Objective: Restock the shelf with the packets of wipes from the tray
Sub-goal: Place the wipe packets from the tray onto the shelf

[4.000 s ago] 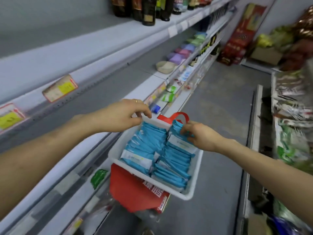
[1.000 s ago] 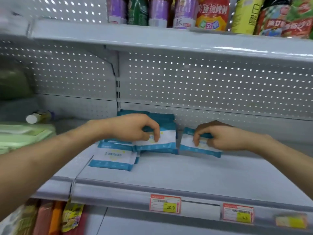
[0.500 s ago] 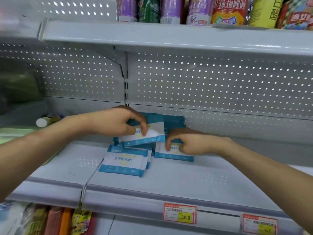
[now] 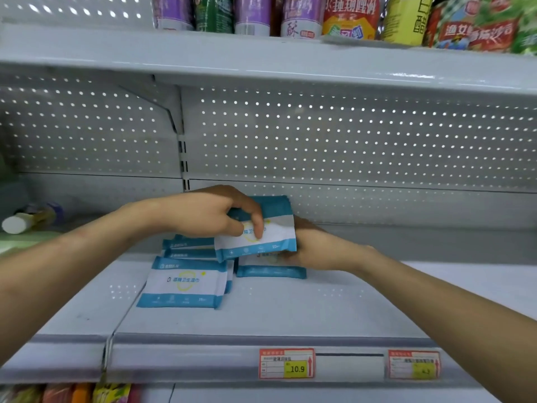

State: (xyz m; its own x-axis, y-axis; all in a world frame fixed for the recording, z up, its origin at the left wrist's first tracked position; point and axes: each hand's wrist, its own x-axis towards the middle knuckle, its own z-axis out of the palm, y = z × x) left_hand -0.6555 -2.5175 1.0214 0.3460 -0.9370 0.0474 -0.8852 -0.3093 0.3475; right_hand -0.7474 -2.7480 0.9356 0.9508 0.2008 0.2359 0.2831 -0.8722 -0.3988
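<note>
Blue-and-white wipes packets lie on the grey shelf [image 4: 319, 309]. My left hand [image 4: 209, 213] grips one packet [image 4: 276, 238] and holds it tilted just above the others. Behind that packet, my right hand [image 4: 316, 248] rests on another packet [image 4: 270, 270] lying flat on the shelf; its fingers are partly hidden. A front packet [image 4: 184, 286] lies flat at the left, with several more stacked behind it [image 4: 189, 247]. More packets stand against the back panel [image 4: 276, 203]. The tray is out of view.
The shelf above [image 4: 261, 59] carries bottles and bags [image 4: 348, 18]. Price tags [image 4: 286, 363] sit on the shelf's front rail. A lying bottle [image 4: 26, 221] and green goods are at the far left. Colourful packs [image 4: 72, 394] show on the shelf below.
My left hand has lifted its packet and carried it to the right, over my right hand. My right hand has stayed on the flat packet. Four seconds ago both hands were at the tray.
</note>
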